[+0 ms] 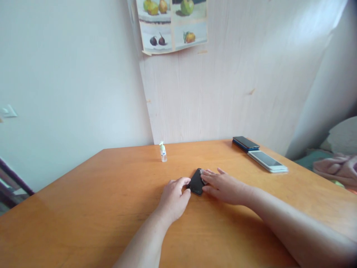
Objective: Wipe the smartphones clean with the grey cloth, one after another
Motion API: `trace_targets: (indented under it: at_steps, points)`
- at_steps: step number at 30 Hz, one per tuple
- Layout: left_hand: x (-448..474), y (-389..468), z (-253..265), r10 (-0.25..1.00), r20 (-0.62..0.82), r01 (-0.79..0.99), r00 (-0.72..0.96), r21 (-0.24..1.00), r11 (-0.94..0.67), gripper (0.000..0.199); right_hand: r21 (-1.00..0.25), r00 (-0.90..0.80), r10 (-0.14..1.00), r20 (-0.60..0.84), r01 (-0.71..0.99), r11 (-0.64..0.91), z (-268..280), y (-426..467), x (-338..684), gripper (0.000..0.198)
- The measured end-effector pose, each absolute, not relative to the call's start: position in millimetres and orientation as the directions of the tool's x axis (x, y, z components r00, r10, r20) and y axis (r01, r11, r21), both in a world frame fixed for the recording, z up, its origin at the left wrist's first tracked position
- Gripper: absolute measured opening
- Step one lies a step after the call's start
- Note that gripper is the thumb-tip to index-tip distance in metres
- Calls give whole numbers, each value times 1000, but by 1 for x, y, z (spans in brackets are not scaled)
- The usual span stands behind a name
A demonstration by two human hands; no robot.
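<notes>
A black smartphone (195,183) lies flat on the wooden table between my hands. The fingers and thumb of my left hand (174,197) are curled around its left edge, holding it against the tabletop. My right hand (223,186) rests over the phone's right side, fingers stretched forward and pressed down. Under those fingertips a bit of whitish wipe (202,172) shows at the phone's upper end; most of it is hidden by the fingers.
A small clear pump bottle (163,153) stands upright beyond my hands. At the back right lie a dark phone-like device (245,143) with a blue edge and a white one (267,161). The table (92,208) meets a wall with fruit pictures (173,26).
</notes>
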State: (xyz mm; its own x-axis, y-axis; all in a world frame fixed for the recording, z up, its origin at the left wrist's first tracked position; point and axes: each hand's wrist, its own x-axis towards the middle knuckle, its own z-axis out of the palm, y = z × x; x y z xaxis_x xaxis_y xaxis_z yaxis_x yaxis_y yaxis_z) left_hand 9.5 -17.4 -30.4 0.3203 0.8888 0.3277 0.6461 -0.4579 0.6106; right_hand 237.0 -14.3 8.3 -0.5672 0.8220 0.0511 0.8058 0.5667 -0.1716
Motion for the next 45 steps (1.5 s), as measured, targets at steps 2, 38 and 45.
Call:
trace_targets:
  at_steps: [2, 38, 45]
  points:
    - [10, -17, -32, 888, 328, 639, 322, 617, -460, 34, -153, -483, 874, 62, 860, 486, 2, -2, 245, 52]
    - [9, -13, -38, 932, 282, 600, 230, 712, -364, 48, -260, -698, 710, 91, 671, 694, 11, -24, 232, 59]
    - [9, -12, -41, 933, 289, 611, 215, 705, -359, 49, -299, -637, 765, 91, 716, 631, 0, -11, 233, 63]
